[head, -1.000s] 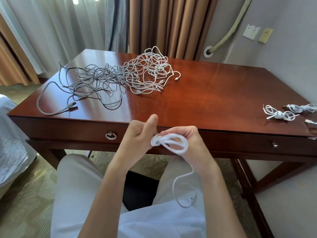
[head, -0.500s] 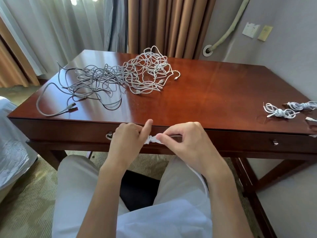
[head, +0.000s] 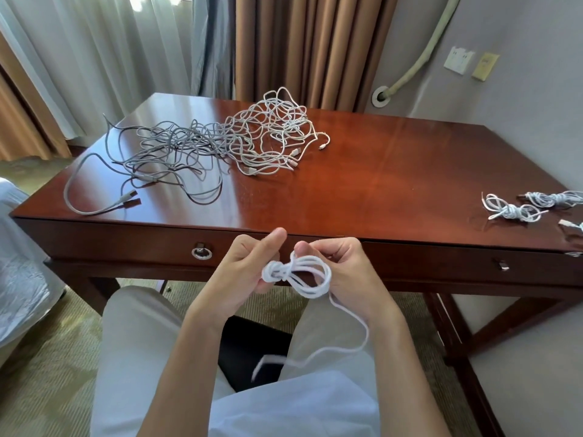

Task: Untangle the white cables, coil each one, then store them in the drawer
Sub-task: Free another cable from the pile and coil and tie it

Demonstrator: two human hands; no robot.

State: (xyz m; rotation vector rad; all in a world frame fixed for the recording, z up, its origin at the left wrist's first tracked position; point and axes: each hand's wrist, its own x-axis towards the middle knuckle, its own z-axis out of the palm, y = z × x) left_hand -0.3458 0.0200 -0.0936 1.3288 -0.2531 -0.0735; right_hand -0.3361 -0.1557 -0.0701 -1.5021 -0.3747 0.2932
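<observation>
Wooden desk (head: pixel 378 184) bears tangled cables (head: pixel 220 146) and coiled bundles (head: pixel 517 209).

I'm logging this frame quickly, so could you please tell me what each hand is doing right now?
Left hand: closed, gripping the wrapped end of the white cable coil.
Right hand: closed, holding the loop end of the same coil.

Person seen from above, seated at the desk (head: pixel 378 184). Both forearms bare, no sleeves showing, no watch/rings/bands on wrists or fingers. Left hand (head: pixel 239 272) and right hand (head: pixel 347 272) bare, nails short, unpainted. Trousers (head: pixel 135 342) light beige/khaki, plain, smooth fabric w/ no visible seams, over both thighs below the desk edge. White top (head: pixel 284 408), plain, hem nearest the camera.
</observation>
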